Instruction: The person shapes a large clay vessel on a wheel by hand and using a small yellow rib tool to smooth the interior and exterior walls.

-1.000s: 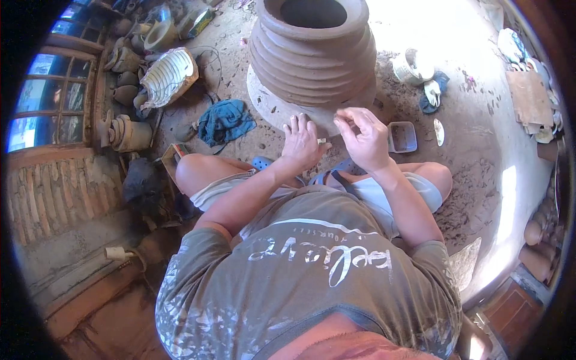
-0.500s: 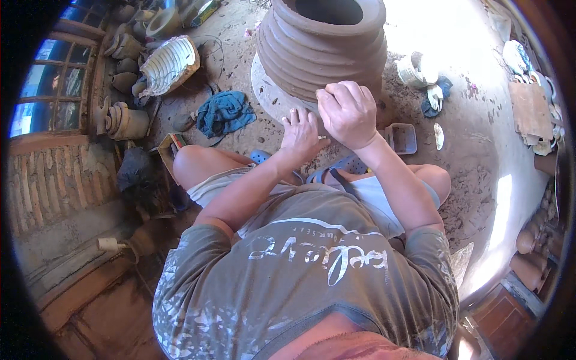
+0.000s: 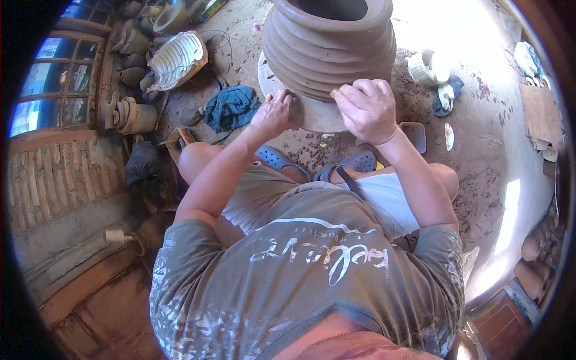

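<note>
A large brown clay pot (image 3: 327, 57) with a ridged wall and wide mouth stands on a pale round wheel plate (image 3: 318, 117) in front of me. My left hand (image 3: 273, 114) is at the plate's near left edge, its fingers bent and closed over the rim. Close against the lower right wall of the pot is my right hand (image 3: 367, 112), its fingers curled tightly with thumb and forefinger pinched toward the clay. Whatever the right hand pinches, if anything, is too small to make out.
A teal cloth (image 3: 230, 108) lies left of the plate, with a white ribbed piece (image 3: 179, 59) beyond it. To the right are a clear plastic tub (image 3: 414, 137), a whitish bucket (image 3: 427, 67) and a dark cloth (image 3: 449, 96). Several pots line the left wall.
My left hand has moved leftward along the plate's edge, its fingers now bent over it. My right hand stays closed by the pot, slightly further right in view. The view has shifted a little.
</note>
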